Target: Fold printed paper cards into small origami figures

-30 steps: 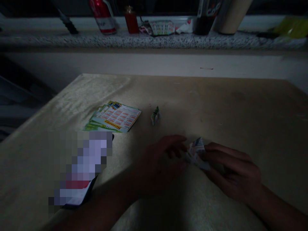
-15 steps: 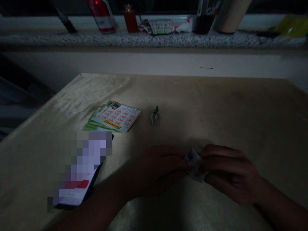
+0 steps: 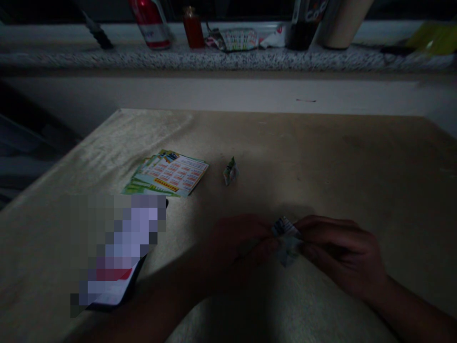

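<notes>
Between my two hands is a small folded piece of printed paper, with a dark printed upper part and a paler lower part. My left hand pinches its left side, though deep shadow blurs those fingers. On its right side my right hand is closed, thumb and fingers gripping the edge. Farther back on the table stands a small folded paper piece, green and white. To its left lies a fanned stack of printed cards with rows of red print and green edges.
A lit phone, partly pixelated, lies by my left forearm on the pale-covered table. Along the speckled sill stand a red can, a small red-brown bottle, a crumpled wrapper and a dark bottle.
The folded paper between my hands has tilted and opened out, showing its printed top and pale lower part more clearly. My fingers have shifted slightly around it. The other things stay put.
</notes>
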Available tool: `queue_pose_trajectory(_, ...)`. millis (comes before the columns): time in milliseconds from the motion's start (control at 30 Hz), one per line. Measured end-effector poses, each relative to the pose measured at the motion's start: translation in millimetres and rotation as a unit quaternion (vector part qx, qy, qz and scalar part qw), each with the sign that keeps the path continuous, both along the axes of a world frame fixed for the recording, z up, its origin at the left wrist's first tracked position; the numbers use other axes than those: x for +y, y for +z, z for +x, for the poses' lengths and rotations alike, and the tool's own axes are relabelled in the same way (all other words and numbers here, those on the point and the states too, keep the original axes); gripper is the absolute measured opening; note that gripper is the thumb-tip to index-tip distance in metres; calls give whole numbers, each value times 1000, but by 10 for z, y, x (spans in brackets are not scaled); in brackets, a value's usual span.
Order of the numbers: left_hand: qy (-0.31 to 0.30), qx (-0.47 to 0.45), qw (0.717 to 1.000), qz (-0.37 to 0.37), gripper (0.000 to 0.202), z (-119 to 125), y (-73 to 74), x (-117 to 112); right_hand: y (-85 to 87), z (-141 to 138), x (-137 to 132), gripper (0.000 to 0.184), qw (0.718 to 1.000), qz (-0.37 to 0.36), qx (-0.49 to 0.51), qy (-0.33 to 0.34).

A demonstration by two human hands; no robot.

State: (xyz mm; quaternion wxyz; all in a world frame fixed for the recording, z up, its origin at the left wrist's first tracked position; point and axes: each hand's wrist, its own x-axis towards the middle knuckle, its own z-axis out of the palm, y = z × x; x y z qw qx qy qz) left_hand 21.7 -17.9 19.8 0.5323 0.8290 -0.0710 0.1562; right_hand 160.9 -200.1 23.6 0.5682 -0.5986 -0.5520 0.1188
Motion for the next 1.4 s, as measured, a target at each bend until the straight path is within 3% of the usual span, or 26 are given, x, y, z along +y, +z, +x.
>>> queue_pose_trajectory(133, 76, -12, 996, -34, 14, 0, -12, -102, -19, -71, 12, 12, 997, -1, 51, -66)
queue_pose_trajectory(333, 156, -68, 983, -73, 10, 31, 25, -171, -9, -109, -9, 22, 991, 8, 48, -126)
queue_pose_trajectory(567, 186, -41, 974, -122, 8, 25, 82, -204, -13, -141, -9, 21, 990, 9, 64, -127)
queue_pose_trajectory(1400, 251, -20, 960, -118, 10, 44, 113, -300, 9, -187, 38, 16, 988, 4, 85, -128)
